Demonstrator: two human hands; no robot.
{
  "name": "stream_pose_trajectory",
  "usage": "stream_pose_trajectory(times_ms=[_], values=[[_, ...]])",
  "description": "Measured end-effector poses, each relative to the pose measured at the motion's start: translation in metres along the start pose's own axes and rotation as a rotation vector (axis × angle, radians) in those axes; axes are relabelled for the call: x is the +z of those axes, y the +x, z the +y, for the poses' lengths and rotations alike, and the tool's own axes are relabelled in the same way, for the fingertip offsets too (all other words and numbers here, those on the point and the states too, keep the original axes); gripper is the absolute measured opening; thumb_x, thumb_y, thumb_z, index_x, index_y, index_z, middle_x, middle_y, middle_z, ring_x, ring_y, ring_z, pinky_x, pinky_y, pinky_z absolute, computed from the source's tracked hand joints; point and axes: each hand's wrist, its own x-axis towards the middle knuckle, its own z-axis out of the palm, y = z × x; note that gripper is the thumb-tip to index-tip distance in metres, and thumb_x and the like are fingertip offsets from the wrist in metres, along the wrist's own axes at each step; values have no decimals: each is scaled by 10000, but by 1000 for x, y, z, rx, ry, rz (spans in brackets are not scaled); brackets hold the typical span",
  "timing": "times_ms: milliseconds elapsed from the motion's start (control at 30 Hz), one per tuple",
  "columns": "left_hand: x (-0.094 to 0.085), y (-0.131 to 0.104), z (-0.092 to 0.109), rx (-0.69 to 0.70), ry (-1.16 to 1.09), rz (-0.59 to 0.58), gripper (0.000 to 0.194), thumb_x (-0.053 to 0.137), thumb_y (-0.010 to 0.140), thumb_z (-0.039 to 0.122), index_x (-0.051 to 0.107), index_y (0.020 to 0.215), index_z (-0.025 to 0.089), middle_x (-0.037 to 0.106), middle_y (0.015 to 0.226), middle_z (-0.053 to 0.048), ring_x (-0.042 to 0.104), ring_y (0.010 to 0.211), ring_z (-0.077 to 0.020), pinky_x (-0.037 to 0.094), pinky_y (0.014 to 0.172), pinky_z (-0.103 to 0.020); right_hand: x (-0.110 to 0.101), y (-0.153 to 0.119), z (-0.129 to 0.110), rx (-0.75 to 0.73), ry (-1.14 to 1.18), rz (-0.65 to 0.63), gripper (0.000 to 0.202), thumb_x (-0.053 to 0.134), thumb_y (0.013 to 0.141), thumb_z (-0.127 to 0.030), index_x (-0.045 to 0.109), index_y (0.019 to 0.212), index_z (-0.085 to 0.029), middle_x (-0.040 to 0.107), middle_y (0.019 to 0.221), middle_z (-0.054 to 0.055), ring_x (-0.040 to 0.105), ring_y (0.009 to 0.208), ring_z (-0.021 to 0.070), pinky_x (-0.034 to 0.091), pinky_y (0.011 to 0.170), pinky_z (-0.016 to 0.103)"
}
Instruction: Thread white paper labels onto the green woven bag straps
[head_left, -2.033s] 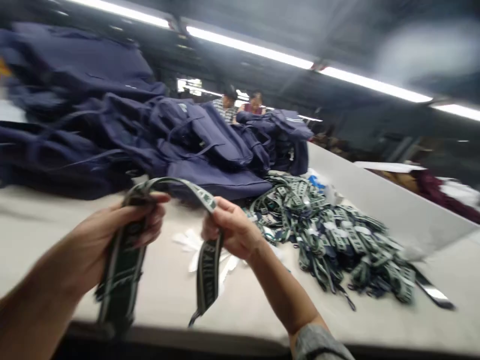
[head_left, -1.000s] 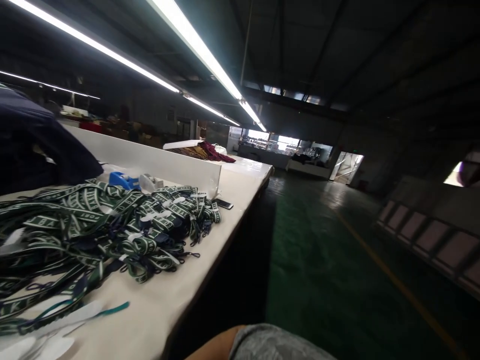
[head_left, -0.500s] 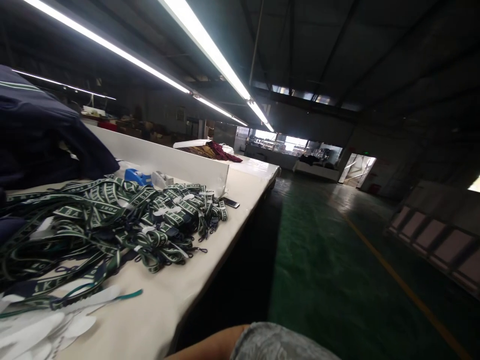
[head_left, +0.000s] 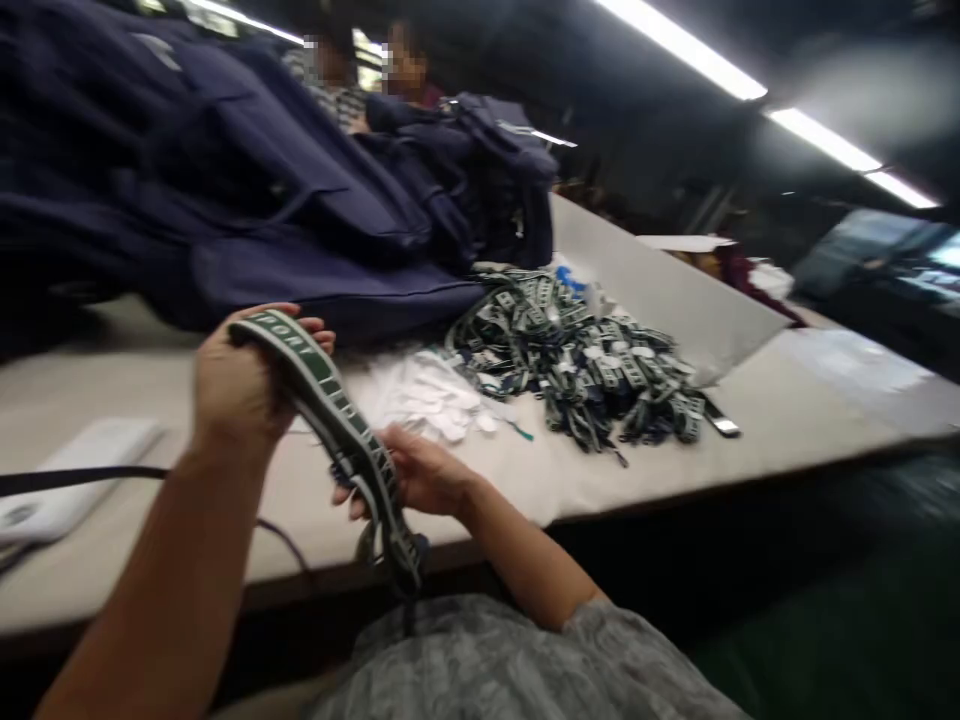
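Observation:
A dark green strap with pale lettering and light edges (head_left: 322, 385) runs between my two hands, its lower end hanging near my body. My left hand (head_left: 244, 375) is closed around its upper end. Lower down, my right hand (head_left: 420, 470) grips the strap with fingers partly hidden behind it. Beyond my hands lies a heap of white paper-like tags (head_left: 442, 395). To the right of the tags is a tangled pile of similar lettered straps (head_left: 592, 370), some with small clips.
Navy bags (head_left: 300, 190) are heaped behind my hands. At left, a white flat device (head_left: 82, 470) lies by a black cable. A phone (head_left: 721, 415) sits beside the strap pile. A white board (head_left: 667, 290) stands behind it. Two people (head_left: 405, 75) are across the table.
My view has swung left from the floor and table end to the bags. Both hands are now visible, holding a strap; before, only part of an arm and a grey sleeve showed.

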Motion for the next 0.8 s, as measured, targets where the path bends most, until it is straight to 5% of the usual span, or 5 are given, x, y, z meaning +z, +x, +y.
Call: stream_pose_trajectory(times_ms=[167,300,433,667,800], values=[[-55,14,-18,-154,-339,450,244,385,920,45,578,814,151,652,602,23,638,540,-73,546,605,-161,-9,31,26,-41,68,-157,479,595,910,-513,565,1202,-134,708,1032,123,705,865,196,538,856,323],[-81,22,-33,-256,-486,514,318,362,945,45,570,726,145,651,623,-3,634,529,-57,538,568,-122,-8,37,44,10,58,-273,603,729,832,-442,471,1317,-191,707,1022,113,710,891,231,547,847,371],[-99,18,-39,-320,-536,537,340,347,973,71,579,732,129,669,646,-8,636,533,-56,546,564,-127,-12,44,66,8,26,-219,603,738,823,-431,494,1313,-180,719,846,77,708,737,199,574,684,302],[-90,-19,-58,-411,-423,511,358,437,969,256,682,797,60,726,741,-128,714,693,-178,627,686,-288,-6,43,85,-55,-43,74,524,729,799,-495,588,1185,-169,697,719,42,672,588,159,524,534,220],[-73,-49,-61,-424,-341,479,205,492,889,59,696,868,68,746,783,-115,727,697,-169,625,697,-267,2,39,95,-66,7,157,588,765,749,-503,560,1189,-172,695,697,43,662,557,164,518,526,236]])
